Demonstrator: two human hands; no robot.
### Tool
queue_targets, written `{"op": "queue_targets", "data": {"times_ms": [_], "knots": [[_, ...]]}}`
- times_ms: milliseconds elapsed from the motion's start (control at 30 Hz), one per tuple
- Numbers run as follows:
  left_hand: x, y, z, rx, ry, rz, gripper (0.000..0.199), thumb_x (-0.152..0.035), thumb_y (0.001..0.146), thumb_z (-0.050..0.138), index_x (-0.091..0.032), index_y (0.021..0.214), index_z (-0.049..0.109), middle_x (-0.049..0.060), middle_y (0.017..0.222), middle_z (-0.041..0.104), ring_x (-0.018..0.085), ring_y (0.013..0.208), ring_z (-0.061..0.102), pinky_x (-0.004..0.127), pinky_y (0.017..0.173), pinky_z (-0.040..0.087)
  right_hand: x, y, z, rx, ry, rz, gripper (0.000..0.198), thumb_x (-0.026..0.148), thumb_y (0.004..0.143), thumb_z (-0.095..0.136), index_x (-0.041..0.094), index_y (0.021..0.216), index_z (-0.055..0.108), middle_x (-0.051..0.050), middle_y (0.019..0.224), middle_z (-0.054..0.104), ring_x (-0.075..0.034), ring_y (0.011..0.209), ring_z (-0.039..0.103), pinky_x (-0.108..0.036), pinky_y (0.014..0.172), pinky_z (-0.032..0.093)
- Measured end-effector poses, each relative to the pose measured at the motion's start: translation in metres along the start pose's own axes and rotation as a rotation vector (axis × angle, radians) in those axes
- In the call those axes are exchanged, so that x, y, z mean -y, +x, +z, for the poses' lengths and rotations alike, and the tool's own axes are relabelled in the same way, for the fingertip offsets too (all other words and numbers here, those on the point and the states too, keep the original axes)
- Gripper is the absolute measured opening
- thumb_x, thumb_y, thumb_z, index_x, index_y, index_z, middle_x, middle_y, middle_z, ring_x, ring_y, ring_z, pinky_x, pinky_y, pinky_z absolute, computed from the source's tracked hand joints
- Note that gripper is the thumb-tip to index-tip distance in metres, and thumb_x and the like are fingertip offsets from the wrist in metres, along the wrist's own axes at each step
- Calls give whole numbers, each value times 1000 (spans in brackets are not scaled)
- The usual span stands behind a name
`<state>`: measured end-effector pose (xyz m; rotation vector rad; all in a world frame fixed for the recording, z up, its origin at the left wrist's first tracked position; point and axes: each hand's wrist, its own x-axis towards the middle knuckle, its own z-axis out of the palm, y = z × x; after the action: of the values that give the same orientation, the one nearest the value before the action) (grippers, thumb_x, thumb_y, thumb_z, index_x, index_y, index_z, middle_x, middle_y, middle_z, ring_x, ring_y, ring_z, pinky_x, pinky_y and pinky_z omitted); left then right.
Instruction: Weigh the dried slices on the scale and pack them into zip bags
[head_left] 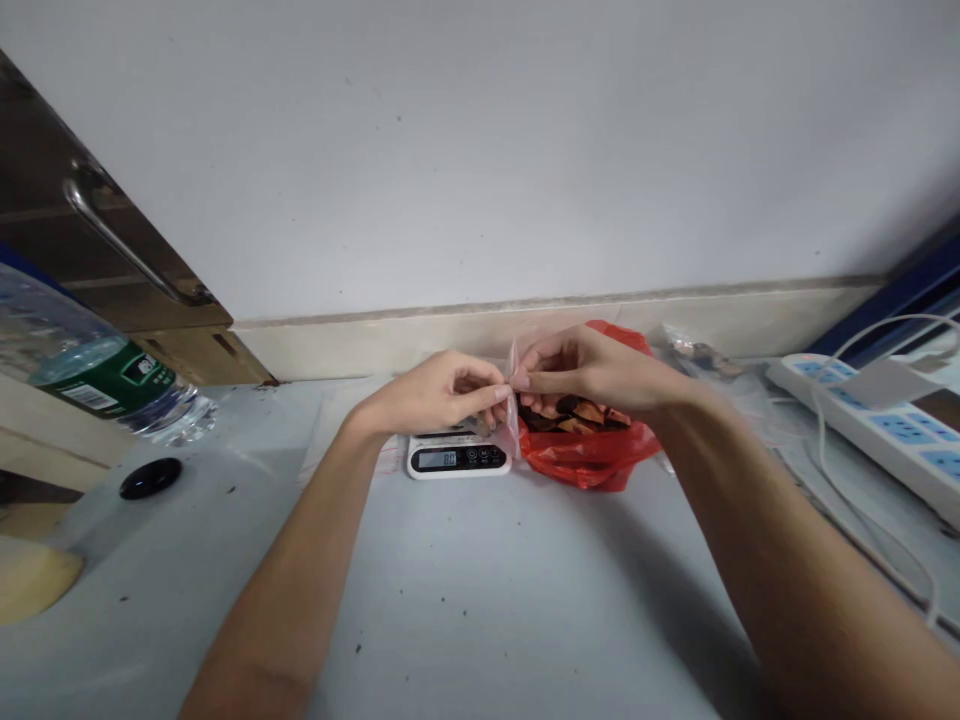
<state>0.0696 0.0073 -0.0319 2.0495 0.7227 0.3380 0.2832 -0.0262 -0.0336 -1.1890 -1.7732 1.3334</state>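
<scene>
My left hand (457, 392) and my right hand (562, 368) meet above the table, both pinching the edge of a small clear plastic bag (511, 425). Just below my left hand is a white digital scale (459, 470), its display reading what looks like 80, possibly with a decimal point. Part of its platform is hidden by my fingers, along with something small there that I cannot make out. Under my right hand lies an open red plastic bag (592, 468) holding dark brown dried pieces (577, 415).
Flat clear bags (341, 430) lie left of the scale. At left are a water bottle (112, 375) and a black oval object (151, 478). To the right, a filled clear bag (697, 352) sits near a white power strip (885, 420) with a loose cable (821, 450). A wall rises behind.
</scene>
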Motion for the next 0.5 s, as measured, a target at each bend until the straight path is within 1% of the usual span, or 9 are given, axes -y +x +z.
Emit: {"op": "queue_targets", "data": {"times_ms": [100, 200, 300, 400, 500], "knots": [[1, 0, 1, 10, -21, 10, 27, -30, 99, 59, -19, 77, 71, 2, 76, 74, 15, 73, 70, 26, 71, 55, 3, -3, 0, 1, -16, 32, 28, 45, 68, 85, 20, 67, 72, 2, 63, 64, -13, 61, 55, -28, 60, 43], [2, 1, 1, 16, -12, 20, 26, -26, 99, 58, -19, 78, 71, 2, 76, 74, 15, 74, 71, 25, 70, 54, 2, -2, 0, -22, -23, 28, 22, 39, 70, 79, 21, 64, 69, 2, 66, 64, -13, 65, 56, -28, 63, 45], [3, 2, 2, -4, 1, 23, 25, -24, 97, 57, -18, 77, 71, 2, 75, 74, 15, 73, 71, 25, 69, 53, 1, 0, 1, -52, -12, 26, 20, 37, 69, 78, 21, 62, 68, 2, 65, 63, -13, 65, 57, -27, 64, 46], [4, 2, 4, -27, 21, 25, 24, -25, 97, 59, -18, 78, 72, 3, 76, 76, 16, 74, 71, 25, 70, 53, 3, 1, 3, -75, 7, 67, 19, 35, 66, 81, 21, 64, 68, 3, 62, 65, -12, 61, 58, -26, 61, 48], [4, 3, 5, -40, 21, 18, 24, -23, 96, 59, -18, 77, 72, 3, 76, 75, 15, 72, 70, 25, 69, 53, 6, -1, 5, -111, 36, 116, 13, 27, 67, 81, 22, 66, 69, 3, 65, 69, -13, 64, 64, -25, 62, 52]]}}
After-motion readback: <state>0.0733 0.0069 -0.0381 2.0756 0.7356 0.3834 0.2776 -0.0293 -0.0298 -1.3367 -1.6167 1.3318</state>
